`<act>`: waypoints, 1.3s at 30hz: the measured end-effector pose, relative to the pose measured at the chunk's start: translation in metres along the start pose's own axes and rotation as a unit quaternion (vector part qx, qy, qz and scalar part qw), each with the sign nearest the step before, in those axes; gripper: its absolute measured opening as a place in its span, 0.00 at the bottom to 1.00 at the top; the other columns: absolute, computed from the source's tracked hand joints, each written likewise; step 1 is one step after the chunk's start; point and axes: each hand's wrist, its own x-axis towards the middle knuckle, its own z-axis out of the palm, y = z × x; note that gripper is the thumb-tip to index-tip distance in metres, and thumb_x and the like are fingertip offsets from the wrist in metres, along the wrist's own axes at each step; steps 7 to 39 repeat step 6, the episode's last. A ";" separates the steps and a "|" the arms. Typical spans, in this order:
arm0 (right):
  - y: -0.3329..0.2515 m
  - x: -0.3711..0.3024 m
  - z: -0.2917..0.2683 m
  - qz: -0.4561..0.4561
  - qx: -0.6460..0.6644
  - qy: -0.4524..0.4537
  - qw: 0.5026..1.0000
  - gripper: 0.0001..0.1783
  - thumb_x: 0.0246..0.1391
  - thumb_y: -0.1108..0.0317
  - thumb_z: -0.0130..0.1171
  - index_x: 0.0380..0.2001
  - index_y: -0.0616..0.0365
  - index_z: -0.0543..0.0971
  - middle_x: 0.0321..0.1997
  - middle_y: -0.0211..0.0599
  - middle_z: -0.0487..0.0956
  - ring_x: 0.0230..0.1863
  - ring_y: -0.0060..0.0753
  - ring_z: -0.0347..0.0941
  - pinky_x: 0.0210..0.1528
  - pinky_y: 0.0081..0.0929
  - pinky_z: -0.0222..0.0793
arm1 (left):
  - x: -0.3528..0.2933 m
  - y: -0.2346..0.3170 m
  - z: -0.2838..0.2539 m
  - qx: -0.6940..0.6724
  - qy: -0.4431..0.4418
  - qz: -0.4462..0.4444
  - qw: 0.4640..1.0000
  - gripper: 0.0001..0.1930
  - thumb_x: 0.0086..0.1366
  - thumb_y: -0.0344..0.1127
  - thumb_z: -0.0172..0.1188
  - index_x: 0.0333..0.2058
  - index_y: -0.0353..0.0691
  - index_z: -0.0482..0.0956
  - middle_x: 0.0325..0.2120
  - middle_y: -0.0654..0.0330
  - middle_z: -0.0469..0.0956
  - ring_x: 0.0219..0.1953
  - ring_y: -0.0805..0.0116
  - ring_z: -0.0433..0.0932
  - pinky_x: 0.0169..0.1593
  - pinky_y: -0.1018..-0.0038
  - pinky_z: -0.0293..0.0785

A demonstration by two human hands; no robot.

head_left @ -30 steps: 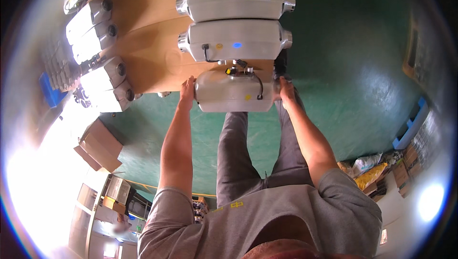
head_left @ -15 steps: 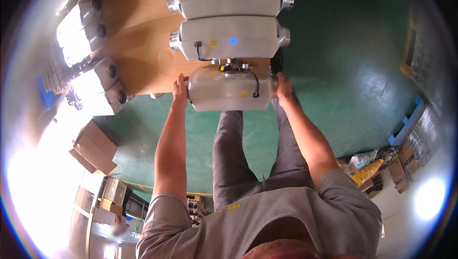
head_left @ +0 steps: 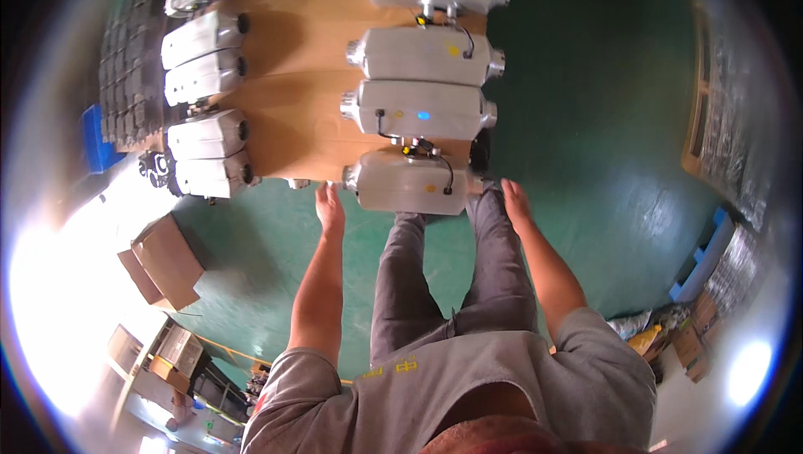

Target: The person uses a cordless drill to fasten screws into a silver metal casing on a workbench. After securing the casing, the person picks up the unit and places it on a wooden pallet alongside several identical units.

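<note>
On the near edge of the brown cardboard-covered surface (head_left: 305,94) lies a silver air heater unit (head_left: 401,188), with a black cable and small fittings on its far side. My left hand (head_left: 331,210) is at its left end, fingers stretched out; whether the fingertips touch the metal I cannot tell. Off its right end, with a gap between, my right hand (head_left: 517,201) is open and holds nothing. Just beyond lies another silver heater unit (head_left: 427,124) with a blue dot, the farther ones lined up behind it.
A second row of silver units (head_left: 209,136) stands to the left. Dark ribbed parts (head_left: 134,61) and a blue crate (head_left: 102,140) are beyond it. An open cardboard box (head_left: 167,262) sits on the green floor (head_left: 585,153). Wrapped goods (head_left: 736,119) are at the far right.
My hands have come away from the ends of the near heater unit, the right one outward. The view has shifted, so more of both rows shows.
</note>
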 end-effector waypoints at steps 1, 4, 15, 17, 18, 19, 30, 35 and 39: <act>0.006 -0.015 -0.021 -0.015 -0.036 0.007 0.999 0.28 0.66 0.48 0.48 0.47 0.65 0.79 0.48 0.53 0.81 0.53 0.56 0.74 0.57 0.42 0.68 | -0.020 -0.003 -0.015 0.049 -0.021 0.014 0.998 0.23 0.71 0.47 0.55 0.54 0.33 0.75 0.49 0.42 0.79 0.51 0.46 0.78 0.57 0.61 0.72; 0.031 -0.076 -0.099 0.018 -0.097 -0.009 0.995 0.25 0.65 0.48 0.50 0.34 0.62 0.78 0.37 0.46 0.79 0.42 0.48 0.73 0.47 0.43 0.67 | -0.100 -0.036 -0.062 0.155 -0.063 -0.017 0.986 0.25 0.64 0.46 0.63 0.53 0.33 0.76 0.50 0.41 0.79 0.55 0.43 0.76 0.58 0.58 0.72; 0.047 -0.138 -0.137 0.027 -0.157 0.060 0.985 0.26 0.66 0.46 0.50 0.28 0.58 0.78 0.32 0.39 0.80 0.35 0.34 0.72 0.39 0.38 0.68 | -0.151 -0.076 -0.091 0.168 -0.100 -0.067 0.978 0.25 0.61 0.48 0.65 0.51 0.37 0.79 0.48 0.44 0.81 0.53 0.45 0.78 0.57 0.58 0.74; 0.047 -0.138 -0.137 0.027 -0.157 0.060 0.985 0.26 0.66 0.46 0.50 0.28 0.58 0.78 0.32 0.39 0.80 0.35 0.34 0.72 0.39 0.38 0.68 | -0.151 -0.076 -0.091 0.168 -0.100 -0.067 0.978 0.25 0.61 0.48 0.65 0.51 0.37 0.79 0.48 0.44 0.81 0.53 0.45 0.78 0.57 0.58 0.74; 0.047 -0.138 -0.137 0.027 -0.157 0.060 0.985 0.26 0.66 0.46 0.50 0.28 0.58 0.78 0.32 0.39 0.80 0.35 0.34 0.72 0.39 0.38 0.68 | -0.151 -0.076 -0.091 0.168 -0.100 -0.067 0.978 0.25 0.61 0.48 0.65 0.51 0.37 0.79 0.48 0.44 0.81 0.53 0.45 0.78 0.57 0.58 0.74; 0.047 -0.138 -0.137 0.027 -0.157 0.060 0.985 0.26 0.66 0.46 0.50 0.28 0.58 0.78 0.32 0.39 0.80 0.35 0.34 0.72 0.39 0.38 0.68 | -0.151 -0.076 -0.091 0.168 -0.100 -0.067 0.978 0.25 0.61 0.48 0.65 0.51 0.37 0.79 0.48 0.44 0.81 0.53 0.45 0.78 0.57 0.58 0.74; 0.047 -0.138 -0.137 0.027 -0.157 0.060 0.985 0.26 0.66 0.46 0.50 0.28 0.58 0.78 0.32 0.39 0.80 0.35 0.34 0.72 0.39 0.38 0.68 | -0.151 -0.076 -0.091 0.168 -0.100 -0.067 0.978 0.25 0.61 0.48 0.65 0.51 0.37 0.79 0.48 0.44 0.81 0.53 0.45 0.78 0.57 0.58 0.74; 0.047 -0.138 -0.137 0.027 -0.157 0.060 0.985 0.26 0.66 0.46 0.50 0.28 0.58 0.78 0.32 0.39 0.80 0.35 0.34 0.72 0.39 0.38 0.68 | -0.151 -0.076 -0.091 0.168 -0.100 -0.067 0.978 0.25 0.61 0.48 0.65 0.51 0.37 0.79 0.48 0.44 0.81 0.53 0.45 0.78 0.57 0.58 0.74; 0.047 -0.138 -0.137 0.027 -0.157 0.060 0.985 0.26 0.66 0.46 0.50 0.28 0.58 0.78 0.32 0.39 0.80 0.35 0.34 0.72 0.39 0.38 0.68 | -0.151 -0.076 -0.091 0.168 -0.100 -0.067 0.978 0.25 0.61 0.48 0.65 0.51 0.37 0.79 0.48 0.44 0.81 0.53 0.45 0.78 0.57 0.58 0.74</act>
